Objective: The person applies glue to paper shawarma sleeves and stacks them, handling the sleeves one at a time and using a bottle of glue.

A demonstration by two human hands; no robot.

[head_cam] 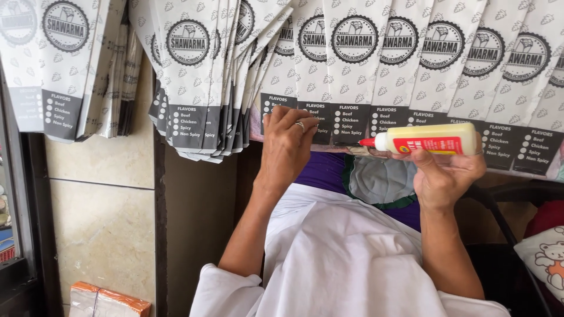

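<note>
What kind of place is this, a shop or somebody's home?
Probably a home or small workroom where food packaging is put together by hand. Rows of printed paper sleeves lie fanned out, the right hand holds a glue bottle, the left hand presses a sleeve, and a cushion sits nearby.

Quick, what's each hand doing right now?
Left hand: fingers curled, pressing on a paper sleeve.
Right hand: closed on a glue bottle.
</note>
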